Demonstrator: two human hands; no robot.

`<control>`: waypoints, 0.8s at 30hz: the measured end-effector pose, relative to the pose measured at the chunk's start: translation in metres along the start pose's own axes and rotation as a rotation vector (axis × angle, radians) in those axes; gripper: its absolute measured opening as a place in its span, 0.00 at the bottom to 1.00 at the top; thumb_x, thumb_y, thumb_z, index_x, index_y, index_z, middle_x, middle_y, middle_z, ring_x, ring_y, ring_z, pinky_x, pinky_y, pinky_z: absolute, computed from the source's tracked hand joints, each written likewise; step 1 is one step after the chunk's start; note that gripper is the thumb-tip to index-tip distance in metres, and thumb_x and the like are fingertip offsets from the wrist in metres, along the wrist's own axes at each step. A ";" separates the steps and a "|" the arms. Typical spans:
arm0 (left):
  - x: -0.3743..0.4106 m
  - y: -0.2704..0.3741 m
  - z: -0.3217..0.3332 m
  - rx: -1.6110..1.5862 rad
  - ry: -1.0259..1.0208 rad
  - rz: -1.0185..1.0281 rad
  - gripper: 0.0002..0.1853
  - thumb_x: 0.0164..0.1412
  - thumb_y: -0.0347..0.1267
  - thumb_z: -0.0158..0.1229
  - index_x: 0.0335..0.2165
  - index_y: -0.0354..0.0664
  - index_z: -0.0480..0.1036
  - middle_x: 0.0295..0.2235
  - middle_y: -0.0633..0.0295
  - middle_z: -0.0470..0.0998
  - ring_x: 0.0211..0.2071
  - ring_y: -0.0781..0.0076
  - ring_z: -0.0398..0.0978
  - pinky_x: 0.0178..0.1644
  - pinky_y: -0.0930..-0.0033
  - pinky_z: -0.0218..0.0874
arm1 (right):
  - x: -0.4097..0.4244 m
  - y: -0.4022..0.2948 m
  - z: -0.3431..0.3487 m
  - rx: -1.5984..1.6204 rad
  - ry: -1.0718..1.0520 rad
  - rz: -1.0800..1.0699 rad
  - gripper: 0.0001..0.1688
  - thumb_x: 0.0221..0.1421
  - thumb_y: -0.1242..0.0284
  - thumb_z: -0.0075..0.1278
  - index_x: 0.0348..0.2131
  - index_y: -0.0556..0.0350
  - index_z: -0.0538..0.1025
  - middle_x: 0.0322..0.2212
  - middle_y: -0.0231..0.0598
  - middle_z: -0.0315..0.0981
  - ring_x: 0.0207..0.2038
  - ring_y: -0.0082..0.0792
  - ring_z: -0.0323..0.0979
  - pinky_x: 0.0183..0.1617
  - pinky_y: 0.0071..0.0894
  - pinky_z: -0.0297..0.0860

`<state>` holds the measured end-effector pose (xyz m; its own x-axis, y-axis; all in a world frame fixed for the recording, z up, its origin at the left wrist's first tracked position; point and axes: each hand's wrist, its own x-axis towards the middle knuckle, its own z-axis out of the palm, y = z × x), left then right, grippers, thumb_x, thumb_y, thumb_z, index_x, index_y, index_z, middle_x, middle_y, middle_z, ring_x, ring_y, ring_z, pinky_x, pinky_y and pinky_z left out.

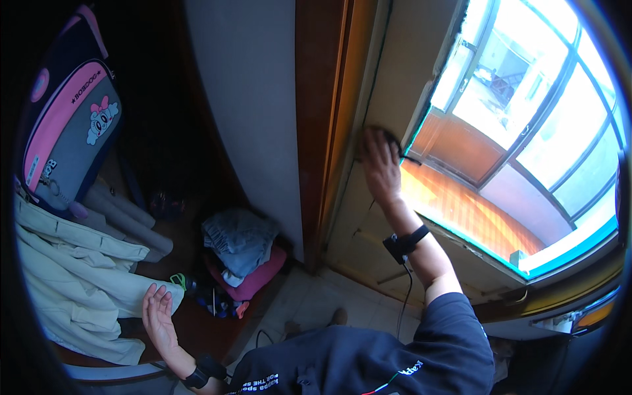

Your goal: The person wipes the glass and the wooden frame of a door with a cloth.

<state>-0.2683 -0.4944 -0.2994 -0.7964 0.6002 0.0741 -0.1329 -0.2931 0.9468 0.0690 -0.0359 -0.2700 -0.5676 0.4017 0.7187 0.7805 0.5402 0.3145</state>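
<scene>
My right hand (382, 168) is stretched out, back towards me, against the inner edge of a cream-painted door or window frame (417, 69). A small dark object (393, 140) shows beneath and beside its fingers, with a thin black strip (412, 160) sticking out to the right. Blur hides what it is and whether the fingers grip it. My left hand (159, 316) is raised at the lower left with nothing in it, fingers slightly curled and apart. Just behind it lie pale cream trousers (74, 291). Black bands (407, 242) circle both wrists.
A pink and grey backpack (69, 123) stands at the left above grey cloth (133, 217). Folded jeans (239, 242) rest on a pink item (266, 276). A brown wooden post (316, 128) rises mid-view. Bright glazing (513, 113) fills the right. A cable (407, 296) hangs from my right wrist.
</scene>
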 end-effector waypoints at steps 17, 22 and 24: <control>-0.009 -0.002 0.028 0.034 -0.020 0.006 0.22 0.63 0.36 0.46 0.51 0.34 0.63 0.43 0.54 0.72 0.42 0.70 0.71 0.53 0.68 0.60 | -0.192 -0.021 0.094 0.256 -0.429 -0.219 0.34 0.49 0.74 0.42 0.57 0.56 0.59 0.60 0.37 0.50 0.61 0.31 0.51 0.63 0.33 0.50; -0.008 -0.003 0.036 -0.004 -0.021 0.011 0.22 0.63 0.37 0.46 0.51 0.35 0.63 0.43 0.55 0.72 0.42 0.71 0.71 0.53 0.69 0.59 | -0.186 0.005 0.054 0.149 -0.388 -0.161 0.32 0.48 0.75 0.43 0.55 0.56 0.63 0.60 0.33 0.49 0.62 0.31 0.50 0.63 0.35 0.50; -0.005 -0.004 0.040 -0.005 -0.041 0.007 0.22 0.63 0.37 0.46 0.52 0.35 0.62 0.44 0.55 0.71 0.43 0.71 0.70 0.53 0.69 0.59 | -0.202 0.021 0.039 0.073 -0.370 -0.132 0.31 0.46 0.74 0.43 0.53 0.55 0.67 0.62 0.32 0.46 0.63 0.30 0.47 0.63 0.35 0.49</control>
<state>-0.2405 -0.4664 -0.2910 -0.7723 0.6283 0.0940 -0.1299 -0.3010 0.9447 0.1901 -0.0769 -0.4323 -0.7279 0.5577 0.3988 0.6817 0.6508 0.3341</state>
